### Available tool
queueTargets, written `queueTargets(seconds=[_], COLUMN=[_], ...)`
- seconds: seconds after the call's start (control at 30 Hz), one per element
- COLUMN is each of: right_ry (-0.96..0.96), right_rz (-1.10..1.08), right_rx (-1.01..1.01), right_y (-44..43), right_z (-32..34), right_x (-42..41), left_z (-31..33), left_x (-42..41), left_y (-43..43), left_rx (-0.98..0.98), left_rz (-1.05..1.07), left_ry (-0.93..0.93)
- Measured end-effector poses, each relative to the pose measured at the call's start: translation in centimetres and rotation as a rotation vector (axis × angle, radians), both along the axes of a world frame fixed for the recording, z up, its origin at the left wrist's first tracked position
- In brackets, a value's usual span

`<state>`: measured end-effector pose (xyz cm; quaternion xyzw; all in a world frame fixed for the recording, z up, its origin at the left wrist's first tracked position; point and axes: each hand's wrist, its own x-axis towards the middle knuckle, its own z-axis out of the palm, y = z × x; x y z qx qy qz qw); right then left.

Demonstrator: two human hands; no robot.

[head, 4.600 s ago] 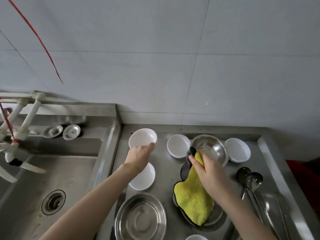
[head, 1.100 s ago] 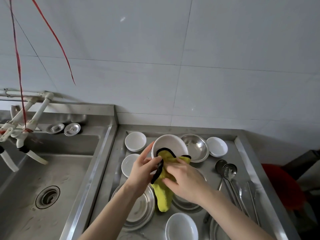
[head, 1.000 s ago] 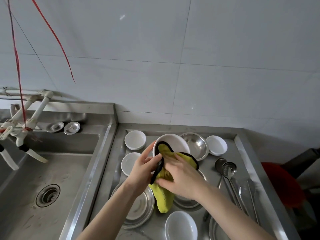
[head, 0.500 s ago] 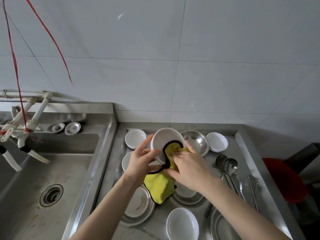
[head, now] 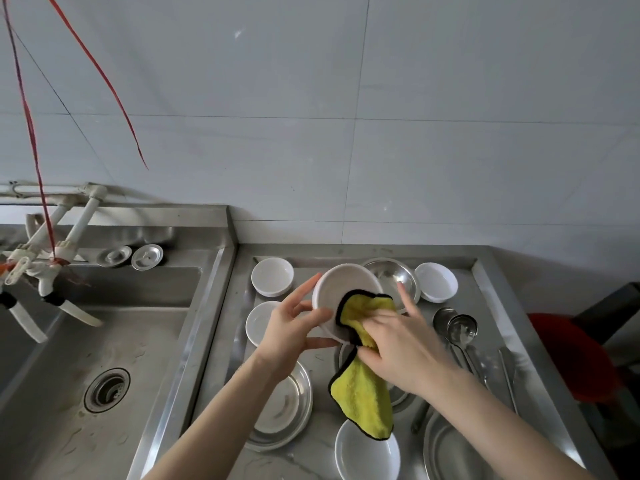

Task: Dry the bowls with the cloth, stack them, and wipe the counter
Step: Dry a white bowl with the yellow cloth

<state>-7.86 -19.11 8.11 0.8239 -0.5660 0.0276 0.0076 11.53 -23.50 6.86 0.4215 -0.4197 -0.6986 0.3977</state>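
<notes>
Over counter [head: 491, 306] | 5 white bowls [head: 272, 276] | left hand [head: 291, 336] grips one | right hand [head: 401, 348] grips cloth [head: 363, 400]

no legible text, labels or numbers

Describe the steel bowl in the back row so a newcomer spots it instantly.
Right of the sink is a steel counter crowded with dishes. Along its back edge, by the tiled wall, runs a row of bowls. The steel bowl is the only metal one in it and larger than the small white bowl at its right.
</notes>
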Motion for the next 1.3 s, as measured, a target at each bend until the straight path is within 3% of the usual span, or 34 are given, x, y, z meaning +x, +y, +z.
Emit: queueTargets(seconds=[0.13, 0.27, 0.4, 0.47, 0.63, 0.7, 0.83, 0.93, 1.0, 1.1, 1.23, 1.3], right_ry=[0.021, -0.174, -0.454, -0.512, -0.438, -0.617, -1.299, -1.497, -1.509, -1.443, -1.201, -1.162], right_rz=[-0.115, -0.032, 0.098, 0.103, 0.057, -0.056, -0.458, -0.678, -0.695, -0.531, -0.254, -0.231], right_rx=[0.007, 0.121, 0.227, 0.159, -0.127, -0.119, -0.038, -0.031, -0.04, 0.067, 0.294, 0.269], right_y=[-1.1, -2.2, -1.5, -1.2, -0.5, -0.3, -0.6, -1.7, -2.1, -2.0, -1.5, -1.7], right_z=[0.5, 1.0, 0.7, 0.9, 1.1, 0.7, 1.5, 2.2, 2.7, 3.2, 1.9, 1.3], right_x=[0.6, 1.8, 2.5, 2.0, 0.1, -0.3, -0.2, -0.2, 0.1, 1.1, 1.3, 1.0], left_z=[0.6, 1.0, 1.0, 1.0, 1.2, 1.2, 1.0, 0.8, 0.7, 0.8, 1.2, 1.2], left_x=[-0.4, -0.3, 0.2, 0.7, 0.9, 0.7, 0.7, 0.5, 0.3, -0.1, -0.1, 0.0], left_y=[-0.1, -0.2, -1.0, -1.5, -1.4, -1.2, -1.0, -0.7, -0.5, -0.4, -0.5, -0.4], left_rx=[-0.008, -0.018, -0.017, -0.01, -0.004, -0.009, -0.013, -0.006, -0.004, -0.002, -0.004, -0.007], left_rz=[-0.06, -0.138, -0.053, -0.006, 0.009, 0.01, 0.035, 0.049, 0.044, 0.041, 0.042, 0.043], left_ry=[-0.027, -0.008, 0.038, 0.048, 0.064, 0.066, 0.059, 0.057, 0.058, 0.066, 0.071, 0.086])
